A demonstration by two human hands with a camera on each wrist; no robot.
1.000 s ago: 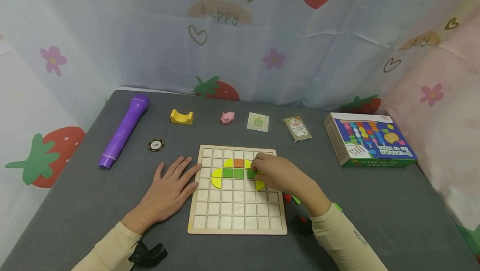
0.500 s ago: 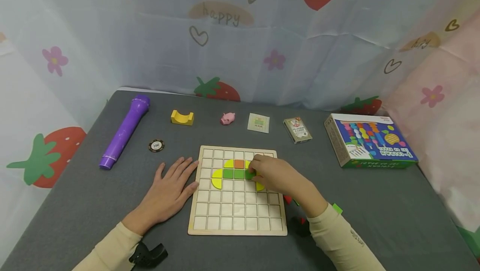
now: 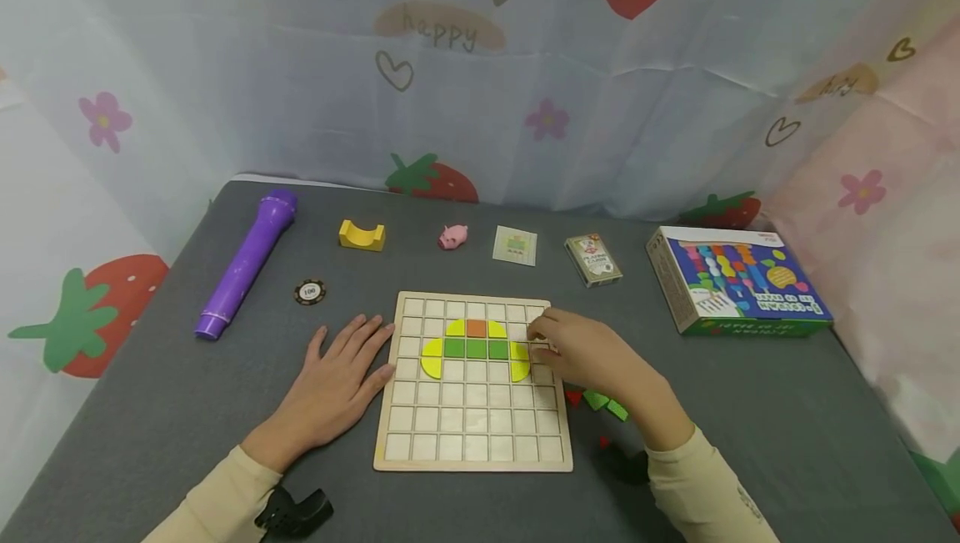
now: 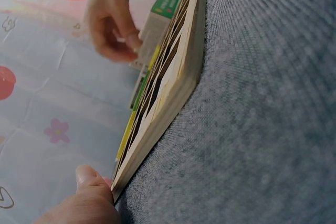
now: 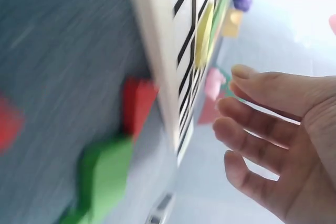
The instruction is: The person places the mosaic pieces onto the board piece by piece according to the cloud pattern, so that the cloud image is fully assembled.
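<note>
A wooden grid board (image 3: 474, 465) lies at the middle of the table. On it are an orange square (image 3: 476, 328), a row of green squares (image 3: 476, 349) and yellow quarter-round tiles (image 3: 432, 359). My left hand (image 3: 333, 384) lies flat with spread fingers, its fingertips and thumb at the board's left edge. Over the board's right side hovers my right hand (image 3: 592, 355), fingers loosely bent; the right wrist view shows nothing between thumb and fingers. Beside the board's right edge lie a red piece (image 5: 139, 103) and green pieces (image 5: 107, 174), partly under the right forearm in the head view.
Behind the board stand a yellow cradle-shaped block (image 3: 362, 236), a pink pig figure (image 3: 453, 237), a small printed card (image 3: 515, 245) and a playing-card box (image 3: 593, 259). A purple microphone-shaped tube (image 3: 249, 263) and a poker chip (image 3: 310, 292) lie left, a toy box (image 3: 738, 280) right.
My right hand has moved right, off the rightmost green square, which now shows fully in the row. More loose green pieces are visible by the forearm. The left hand stays put.
</note>
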